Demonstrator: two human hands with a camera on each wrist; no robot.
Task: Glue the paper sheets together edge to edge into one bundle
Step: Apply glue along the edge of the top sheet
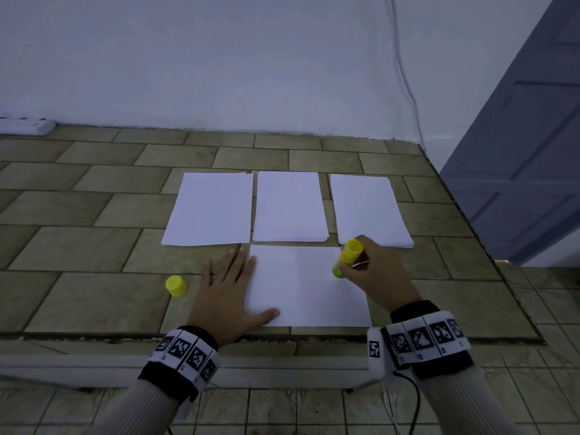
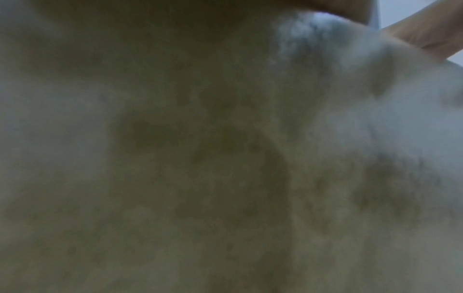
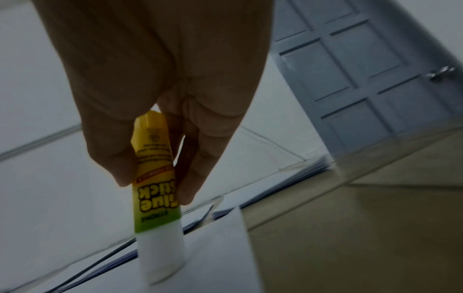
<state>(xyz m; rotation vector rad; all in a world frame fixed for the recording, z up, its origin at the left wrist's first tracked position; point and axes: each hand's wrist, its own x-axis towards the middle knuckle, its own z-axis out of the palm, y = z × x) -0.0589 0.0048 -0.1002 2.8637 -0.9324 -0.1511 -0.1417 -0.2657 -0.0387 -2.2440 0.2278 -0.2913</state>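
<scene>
Nearest the viewer, two forearms in pale sleeves reach forward, each wrist wrapped in a band of black-and-white markers. They work over a tiled table.

The left hand point(image 1: 230, 298) lies flat with fingers spread, its thumb and fingertips pressing the left edge of a single paper sheet point(image 1: 301, 287) that lies closest to the person. The left wrist view is a dark blur and adds nothing.

The right hand point(image 1: 375, 274) pinches a yellow and green glue stick point(image 1: 346, 257) between thumb and fingers. The stick points down, tilted, its white glue end point(image 3: 160, 255) at or touching the sheet near its far right edge. Its yellow cap point(image 1: 176, 286) stands on the table to the left of the left hand, apart from the paper.

Beyond the sheet, three stacks of white paper lie side by side: a left stack point(image 1: 210, 210), a middle stack point(image 1: 290, 207) and a right stack point(image 1: 368, 210). The single sheet's far edge lies just beside the middle stack. Behind them rises a plain white wall point(image 1: 219, 58), with a grey panelled door point(image 1: 527, 152) at the right.

The step in hand appears to be spreading glue along the sheet's right edge. To do it well, the left hand should press firmly so the thin sheet cannot slide or buckle, while the stick draws one light, even stripe close to the edge.
</scene>
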